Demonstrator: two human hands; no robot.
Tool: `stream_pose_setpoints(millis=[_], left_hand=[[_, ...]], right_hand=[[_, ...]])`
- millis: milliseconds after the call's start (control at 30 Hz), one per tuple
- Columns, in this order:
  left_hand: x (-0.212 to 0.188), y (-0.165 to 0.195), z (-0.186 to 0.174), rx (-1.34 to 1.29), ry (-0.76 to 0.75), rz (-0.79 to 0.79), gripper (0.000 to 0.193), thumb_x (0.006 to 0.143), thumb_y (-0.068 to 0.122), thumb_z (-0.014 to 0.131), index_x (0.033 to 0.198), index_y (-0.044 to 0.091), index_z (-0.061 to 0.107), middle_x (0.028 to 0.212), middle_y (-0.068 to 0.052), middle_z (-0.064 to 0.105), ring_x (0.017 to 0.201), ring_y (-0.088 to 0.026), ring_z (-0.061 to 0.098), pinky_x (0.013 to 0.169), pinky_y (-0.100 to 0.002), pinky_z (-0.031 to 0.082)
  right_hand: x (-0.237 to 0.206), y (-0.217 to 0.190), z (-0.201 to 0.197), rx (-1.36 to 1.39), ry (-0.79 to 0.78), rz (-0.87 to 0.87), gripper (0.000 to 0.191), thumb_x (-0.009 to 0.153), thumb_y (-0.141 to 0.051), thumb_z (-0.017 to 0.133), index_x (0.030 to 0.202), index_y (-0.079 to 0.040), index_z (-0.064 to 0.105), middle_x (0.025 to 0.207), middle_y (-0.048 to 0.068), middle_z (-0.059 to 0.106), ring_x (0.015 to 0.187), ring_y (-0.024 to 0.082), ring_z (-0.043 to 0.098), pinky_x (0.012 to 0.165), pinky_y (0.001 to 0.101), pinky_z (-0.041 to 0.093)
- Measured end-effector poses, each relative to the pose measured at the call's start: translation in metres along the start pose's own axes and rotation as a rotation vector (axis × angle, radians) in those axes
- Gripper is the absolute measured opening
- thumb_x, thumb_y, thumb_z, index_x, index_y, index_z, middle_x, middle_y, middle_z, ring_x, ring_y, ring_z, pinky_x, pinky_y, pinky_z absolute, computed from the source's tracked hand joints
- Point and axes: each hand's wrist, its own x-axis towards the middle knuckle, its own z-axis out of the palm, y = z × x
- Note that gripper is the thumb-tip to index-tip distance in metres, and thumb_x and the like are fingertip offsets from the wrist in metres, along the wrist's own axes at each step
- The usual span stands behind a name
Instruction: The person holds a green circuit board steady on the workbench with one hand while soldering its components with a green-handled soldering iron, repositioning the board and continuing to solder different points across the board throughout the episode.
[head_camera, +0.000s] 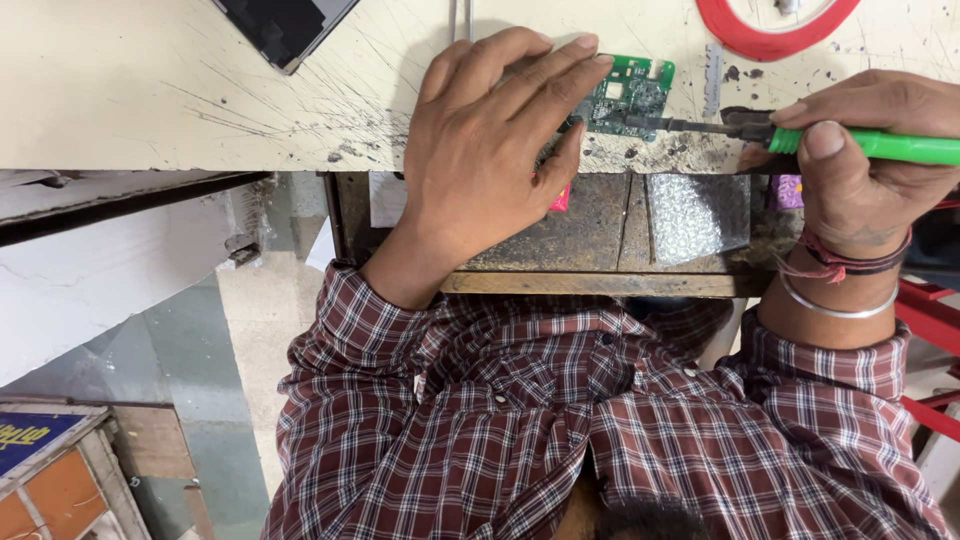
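A small green circuit board (632, 92) lies on the scratched cream worktop (150, 90) near its front edge. My left hand (490, 140) lies flat over the board's left side, fingers spread and pressing it down. My right hand (865, 150) grips a soldering iron with a green handle (890, 146). Its dark metal tip (668, 124) touches the board's lower right edge.
A dark phone or screen panel (285, 25) lies at the top left of the worktop. A red tape ring (775, 30) sits at the top right. Below the front edge is an open drawer (600, 225) with a shiny plastic piece (695, 212) and pink bits.
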Motion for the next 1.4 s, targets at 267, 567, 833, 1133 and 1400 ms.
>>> stream_pose_setpoints(millis=[267,567,833,1133,1400], left_hand=[[-0.002,0.003,-0.003,0.02,0.002,0.017,0.043,0.108,0.024,0.071,0.149,0.016,0.062,0.153,0.003,0.059,0.14,-0.02,0.05,0.122,-0.044,0.039],[-0.005,0.006,-0.004,0.025,0.018,0.034,0.043,0.108,0.024,0.071,0.15,0.016,0.062,0.153,0.003,0.059,0.14,-0.02,0.05,0.121,-0.044,0.04],[-0.005,0.01,-0.008,0.012,0.016,0.019,0.042,0.105,0.023,0.072,0.146,0.015,0.063,0.152,0.003,0.06,0.139,-0.02,0.05,0.12,-0.044,0.04],[-0.006,0.012,-0.01,0.011,0.018,0.016,0.043,0.105,0.023,0.072,0.146,0.016,0.064,0.152,0.003,0.06,0.138,-0.02,0.051,0.12,-0.044,0.04],[-0.007,0.013,-0.01,0.018,0.015,0.023,0.042,0.106,0.024,0.071,0.147,0.015,0.064,0.151,0.002,0.061,0.139,-0.02,0.051,0.121,-0.045,0.04]], right_hand=[[-0.005,-0.007,0.003,-0.013,0.042,0.034,0.03,0.115,-0.014,0.064,0.102,0.012,0.069,0.083,0.022,0.067,0.058,0.019,0.059,0.057,0.0284,0.049],[-0.005,-0.017,0.004,0.075,0.029,0.064,0.029,0.118,-0.015,0.062,0.104,0.01,0.068,0.081,0.016,0.065,0.057,0.015,0.061,0.06,0.0288,0.059],[-0.01,-0.008,-0.004,0.014,0.028,0.027,0.028,0.114,-0.014,0.063,0.103,0.011,0.068,0.082,0.022,0.067,0.059,0.019,0.063,0.055,0.0278,0.052],[-0.012,-0.011,-0.001,0.039,0.045,0.031,0.032,0.119,-0.017,0.067,0.101,0.009,0.069,0.083,0.018,0.067,0.059,0.017,0.061,0.055,0.025,0.048],[-0.009,-0.02,0.002,0.027,0.044,0.064,0.03,0.116,-0.017,0.068,0.103,0.011,0.07,0.078,0.018,0.065,0.054,0.016,0.056,0.053,0.0256,0.045]])
